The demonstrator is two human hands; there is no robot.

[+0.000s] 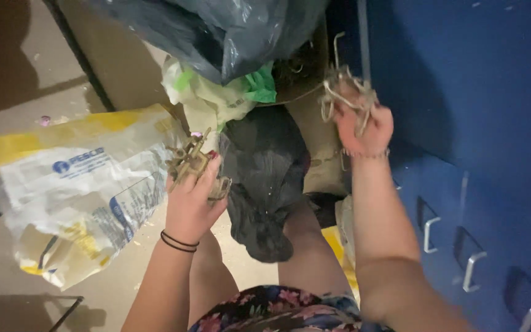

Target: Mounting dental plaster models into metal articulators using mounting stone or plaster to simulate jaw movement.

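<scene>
Here, your left hand (190,195) is clenched around a bunch of small brass-coloured metal clips (190,161), the pieces sticking up past your fingers in the middle of the scene, just beside the edge of a white and yellow plastic sack (75,190) that lies on the floor (26,80) to the left. Two dark bands (178,241) ring that wrist. Your right hand (364,126) is raised farther away and to the right, grasping a second tangle of the same pale metal clips (344,92), which spill over the top of your fingers; a thin bracelet (367,154) sits at that wrist. This hand is close against the blue metal cabinet (480,123) that fills the right side, its pale handles (428,233) showing nearer to you. Between your two hands hangs a black plastic bag (265,178), with a pale bag with green patches (216,95) above it and a large dark grey bag (228,31) at the far top. Near the bottom edge your knees and a flowered garment (278,310) are in view
</scene>
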